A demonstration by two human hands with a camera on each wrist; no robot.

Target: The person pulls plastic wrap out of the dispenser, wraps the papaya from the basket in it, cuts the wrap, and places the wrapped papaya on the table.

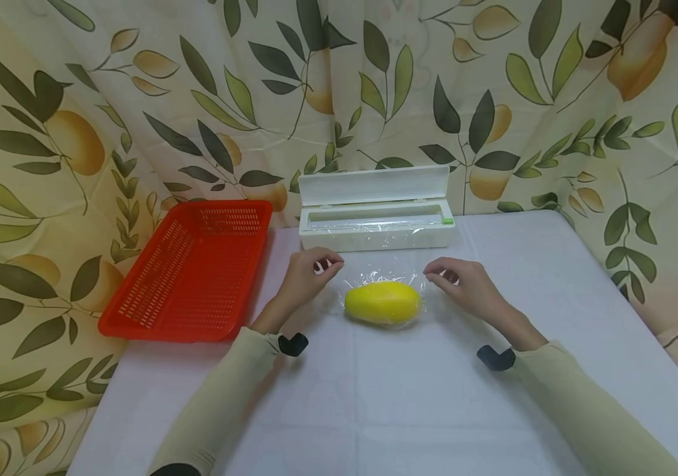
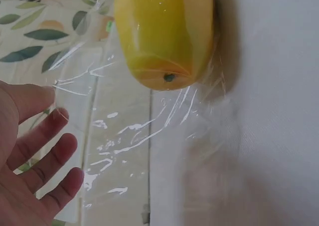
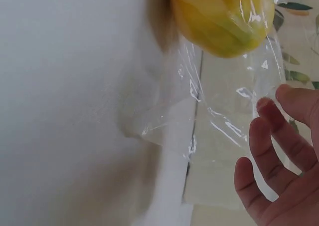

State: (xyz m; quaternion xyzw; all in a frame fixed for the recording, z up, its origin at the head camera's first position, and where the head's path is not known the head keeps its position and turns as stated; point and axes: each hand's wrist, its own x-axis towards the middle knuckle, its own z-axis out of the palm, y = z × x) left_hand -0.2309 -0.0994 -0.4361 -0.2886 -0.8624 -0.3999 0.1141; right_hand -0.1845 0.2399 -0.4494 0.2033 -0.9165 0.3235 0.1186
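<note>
The fruit (image 1: 382, 303) is lying lengthwise from 9 to 3 o'clock on the worktop (image 1: 351, 396), its yellow skin showing through clear film (image 2: 142, 132) that is draping around it. A dark stem spot is showing at its 9 o'clock end in the left wrist view. With the fruit as the dial's centre, the person's left hand (image 1: 308, 270) is hovering between 9 and 10 o'clock, its thumb and a finger pinching the film. The right hand (image 1: 466, 284) is hovering between 2 and 3 o'clock, likewise pinching the film with thumb and fingertip. Neither hand is touching the fruit.

At 12 o'clock, a white box (image 1: 376, 238) is standing just beyond the film, its lid (image 1: 375, 186) standing raised at the back and a roll (image 1: 375, 223) lying inside. A red basket (image 1: 196, 284) is resting just past 9 o'clock, beyond the left hand. A leaf-patterned curtain (image 1: 386, 125) is hanging behind everything.
</note>
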